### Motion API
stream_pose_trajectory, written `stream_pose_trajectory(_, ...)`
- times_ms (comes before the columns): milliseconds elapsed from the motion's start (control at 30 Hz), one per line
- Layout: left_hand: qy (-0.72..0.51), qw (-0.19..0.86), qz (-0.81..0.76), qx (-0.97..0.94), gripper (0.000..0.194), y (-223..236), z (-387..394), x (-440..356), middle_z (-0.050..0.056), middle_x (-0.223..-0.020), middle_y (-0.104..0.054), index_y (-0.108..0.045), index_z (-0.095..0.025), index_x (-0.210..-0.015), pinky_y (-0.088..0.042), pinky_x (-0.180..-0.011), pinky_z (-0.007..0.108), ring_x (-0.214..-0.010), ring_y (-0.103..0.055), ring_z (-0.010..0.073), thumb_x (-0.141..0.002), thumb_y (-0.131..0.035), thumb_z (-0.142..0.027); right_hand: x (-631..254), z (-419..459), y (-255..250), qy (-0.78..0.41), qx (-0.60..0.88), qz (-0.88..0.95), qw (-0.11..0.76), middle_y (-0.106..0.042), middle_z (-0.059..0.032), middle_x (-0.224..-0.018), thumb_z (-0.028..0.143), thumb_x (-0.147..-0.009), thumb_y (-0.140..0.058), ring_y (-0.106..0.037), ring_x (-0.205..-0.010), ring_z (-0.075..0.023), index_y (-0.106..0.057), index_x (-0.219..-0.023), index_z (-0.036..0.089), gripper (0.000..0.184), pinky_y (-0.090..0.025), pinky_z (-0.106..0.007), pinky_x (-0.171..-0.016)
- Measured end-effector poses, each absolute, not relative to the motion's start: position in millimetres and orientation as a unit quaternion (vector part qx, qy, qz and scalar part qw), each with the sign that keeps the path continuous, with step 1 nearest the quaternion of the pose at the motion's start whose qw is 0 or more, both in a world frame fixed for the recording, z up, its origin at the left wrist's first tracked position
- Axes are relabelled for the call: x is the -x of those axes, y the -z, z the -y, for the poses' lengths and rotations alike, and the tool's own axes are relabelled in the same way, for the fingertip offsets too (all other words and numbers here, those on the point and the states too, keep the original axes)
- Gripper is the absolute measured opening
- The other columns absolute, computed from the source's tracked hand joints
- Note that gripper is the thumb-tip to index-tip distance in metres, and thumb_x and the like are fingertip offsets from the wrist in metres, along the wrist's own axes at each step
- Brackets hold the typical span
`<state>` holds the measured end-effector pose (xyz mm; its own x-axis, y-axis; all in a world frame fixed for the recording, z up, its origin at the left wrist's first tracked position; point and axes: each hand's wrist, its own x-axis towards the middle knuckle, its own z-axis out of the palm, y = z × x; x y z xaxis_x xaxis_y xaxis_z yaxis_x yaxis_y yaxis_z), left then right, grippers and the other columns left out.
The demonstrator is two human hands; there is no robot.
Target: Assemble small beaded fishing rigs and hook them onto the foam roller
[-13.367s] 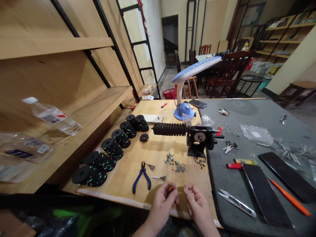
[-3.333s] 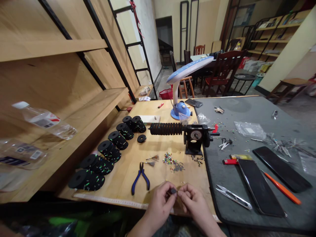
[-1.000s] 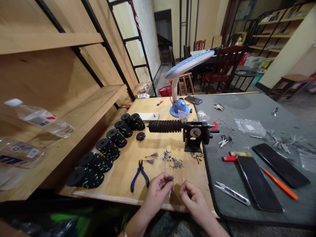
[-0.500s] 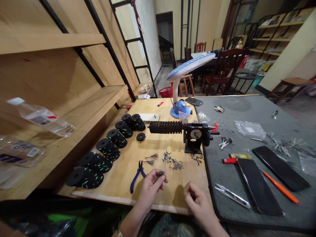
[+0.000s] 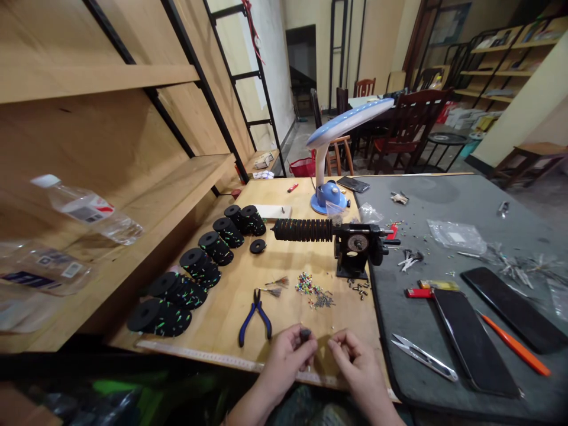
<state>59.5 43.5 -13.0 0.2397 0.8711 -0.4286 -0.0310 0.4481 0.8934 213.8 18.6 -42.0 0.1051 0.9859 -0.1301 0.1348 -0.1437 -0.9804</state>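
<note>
My left hand (image 5: 288, 355) pinches a small dark grey piece (image 5: 305, 335), with a thin pale bit sticking out below the fingers. Close by on the right, my right hand (image 5: 355, 361) is curled, thumb against fingertips; whatever lies in that pinch is hidden. Between the two hands is a narrow gap. Blue-handled pliers (image 5: 255, 319) lie left of my left hand, jaws pointing away. Beyond the hands are a heap of coloured beads (image 5: 306, 284), small grey metal pieces (image 5: 323, 300) and two feathery tufts (image 5: 273, 287).
A black hand-cranked winder (image 5: 355, 248) carries a row of black discs (image 5: 304, 229). Stacked black foam spools (image 5: 162, 316) line the left. A blue lamp (image 5: 328, 195) stands behind. The grey mat (image 5: 412, 319) holds thread snips (image 5: 423, 356), phones (image 5: 473, 340) and an orange tool (image 5: 515, 344).
My left hand has come nearer to me and closer to my right hand, still with the grey piece. The pliers now show whole. The view has shifted slightly.
</note>
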Motion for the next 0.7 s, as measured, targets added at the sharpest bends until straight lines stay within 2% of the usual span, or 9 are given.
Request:
stream_pose_trajectory(200,-0.339,0.679,-0.504,-0.411,0.037,15.1,-44.2,-61.1,-0.001,-0.061,-0.060,-0.056,-0.014,-0.072,-0.030,-0.047,0.020,-0.048,-0.045,0.0078,-0.072,-0.069,-0.049,-212.0,-18.0,44.3,-0.461,0.593,0.463,0.471,-0.038,0.0060,-0.052,0.054,-0.078,-0.058,-0.035,-0.048,-0.0111,-0.058,-0.064,0.017,0.039,-0.028,-0.023,-0.048)
stream_pose_trajectory(300,-0.338,0.681,-0.505,-0.409,0.033,14.2,-44.3,-61.3,0.000,-0.065,-0.063,-0.056,-0.014,-0.071,-0.031,-0.047,0.019,-0.050,-0.049,0.0081,-0.073,-0.068,-0.044,-210.5,-20.9,41.3,-0.478,0.592,0.440,0.477,-0.039,0.0057,-0.051,0.057,-0.075,-0.059,-0.036,-0.047,-0.0113,-0.059,-0.065,0.017,0.042,-0.029,-0.023,-0.047)
stream_pose_trajectory(467,-0.334,0.672,-0.519,-0.409,0.022,13.3,-44.1,-62.2,-0.001,-0.060,-0.060,-0.056,-0.014,-0.067,-0.031,-0.049,0.019,-0.050,-0.048,0.0080,-0.073,-0.066,-0.033,-207.2,-23.8,38.0,-0.493,0.586,0.423,0.484,-0.037,0.0071,-0.048,0.058,-0.072,-0.061,-0.032,-0.043,-0.0104,-0.060,-0.065,0.017,0.042,-0.026,-0.023,-0.044)
stream_pose_trajectory(700,-0.343,0.698,-0.514,-0.363,0.016,15.5,-44.0,-65.3,-0.002,-0.054,-0.059,-0.053,-0.015,-0.063,-0.028,-0.046,0.020,-0.046,-0.045,0.0075,-0.067,-0.064,-0.026,-207.0,-17.5,39.1,-0.397,0.595,0.500,0.488,-0.032,0.0083,-0.047,0.043,-0.079,-0.057,-0.036,-0.041,-0.0106,-0.058,-0.062,0.018,0.031,-0.030,-0.021,-0.043)
